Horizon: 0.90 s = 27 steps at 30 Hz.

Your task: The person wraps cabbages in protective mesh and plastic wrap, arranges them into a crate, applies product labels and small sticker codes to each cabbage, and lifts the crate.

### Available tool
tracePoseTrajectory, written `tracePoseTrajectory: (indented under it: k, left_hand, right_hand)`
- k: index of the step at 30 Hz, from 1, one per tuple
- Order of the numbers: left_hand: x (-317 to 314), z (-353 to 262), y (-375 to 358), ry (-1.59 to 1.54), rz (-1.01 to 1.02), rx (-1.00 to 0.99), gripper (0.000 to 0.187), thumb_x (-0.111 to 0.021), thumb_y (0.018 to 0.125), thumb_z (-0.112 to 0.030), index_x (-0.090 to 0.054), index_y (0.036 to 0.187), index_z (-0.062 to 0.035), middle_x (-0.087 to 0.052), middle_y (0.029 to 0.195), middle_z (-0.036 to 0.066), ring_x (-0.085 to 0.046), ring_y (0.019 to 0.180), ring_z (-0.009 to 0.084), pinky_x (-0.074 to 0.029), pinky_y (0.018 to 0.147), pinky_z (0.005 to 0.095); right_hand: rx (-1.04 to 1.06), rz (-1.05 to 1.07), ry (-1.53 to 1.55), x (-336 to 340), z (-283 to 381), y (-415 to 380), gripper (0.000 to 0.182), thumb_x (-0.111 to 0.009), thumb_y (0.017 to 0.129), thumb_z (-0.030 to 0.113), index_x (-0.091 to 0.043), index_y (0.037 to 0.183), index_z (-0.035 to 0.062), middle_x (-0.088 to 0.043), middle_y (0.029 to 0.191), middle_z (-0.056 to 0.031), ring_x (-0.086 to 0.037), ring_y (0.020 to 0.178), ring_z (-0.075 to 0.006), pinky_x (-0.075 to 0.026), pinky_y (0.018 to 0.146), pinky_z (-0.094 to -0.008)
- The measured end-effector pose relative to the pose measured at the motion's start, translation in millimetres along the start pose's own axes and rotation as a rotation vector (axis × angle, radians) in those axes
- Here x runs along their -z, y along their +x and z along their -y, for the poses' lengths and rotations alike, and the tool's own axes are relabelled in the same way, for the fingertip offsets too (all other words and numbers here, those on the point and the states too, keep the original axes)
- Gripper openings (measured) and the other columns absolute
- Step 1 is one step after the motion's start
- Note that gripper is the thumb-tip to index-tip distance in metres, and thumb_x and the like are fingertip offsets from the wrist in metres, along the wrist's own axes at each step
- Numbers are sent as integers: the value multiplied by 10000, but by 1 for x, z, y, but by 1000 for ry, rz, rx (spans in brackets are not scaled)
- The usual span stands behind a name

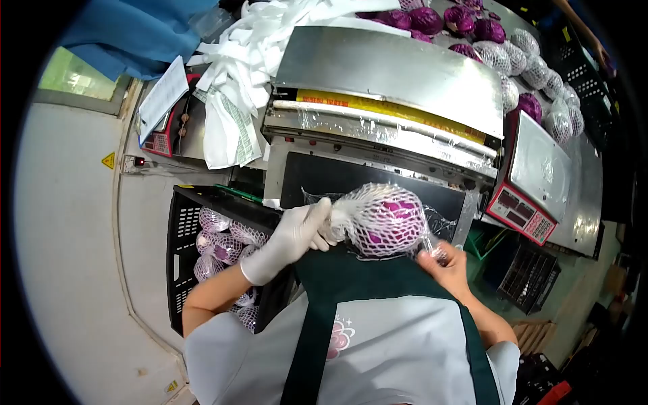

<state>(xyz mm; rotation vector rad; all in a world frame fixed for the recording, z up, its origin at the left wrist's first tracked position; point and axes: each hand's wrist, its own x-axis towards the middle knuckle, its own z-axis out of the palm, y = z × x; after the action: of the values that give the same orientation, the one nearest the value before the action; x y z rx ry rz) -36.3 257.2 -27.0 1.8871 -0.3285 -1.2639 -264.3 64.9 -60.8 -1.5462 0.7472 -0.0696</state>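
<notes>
A red cabbage [389,221] in a white foam net, with clear plastic film about it, is in front of my chest, over the near edge of the wrapping machine. My left hand [297,233], in a white glove, is closed on the gathered wrap at the cabbage's left end. Bare, my right hand [447,266] pinches a twist of clear plastic film [432,247] at the right end. Behind the cabbage lies the machine's black plate [324,177], with loose film spread on its right part. Further back is the film roll [391,131] under a metal cover [391,64].
At left, a black crate [185,236] holds several netted cabbages [219,246]. A red scale [523,209] with a metal pan stands at right. Unwrapped cabbages [425,21] and netted ones [533,71] lie at the back right. White foam nets [233,74] are heaped at the back left.
</notes>
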Motion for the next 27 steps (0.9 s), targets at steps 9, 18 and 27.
tracePoseTrajectory:
  k: [9, 18, 27]
  left_hand:
    - [12, 70, 81, 501, -819, -463, 251, -579, 872, -220, -558, 664, -81, -502, 532, 32, -464, 389, 169, -361, 374, 291]
    - [-63, 60, 121, 948, -640, -875, 128, -597, 771, -244, -595, 861, -154, -574, 669, 13, -580, 535, 180, -459, 443, 271]
    - [-62, 19, 43, -939, 884, -138, 486, -351, 972, -320, -350, 1328, 11, -436, 1305, 90, -394, 1209, 151, -315, 1020, 298]
  right_hand:
    - [356, -671, -258, 3, -54, 64, 432, -597, 863, 126, -368, 502, 65, -373, 441, -9, -322, 380, -118, -244, 381, -285]
    - [758, -676, -954, -22, -74, 92, 153, -609, 791, 138, -524, 683, 70, -494, 580, -54, -521, 465, -237, -391, 387, -334]
    - [1437, -200, -323, -39, 45, 64, 374, -721, 732, 69, -390, 559, 53, -372, 474, -31, -367, 374, -172, -306, 353, -276]
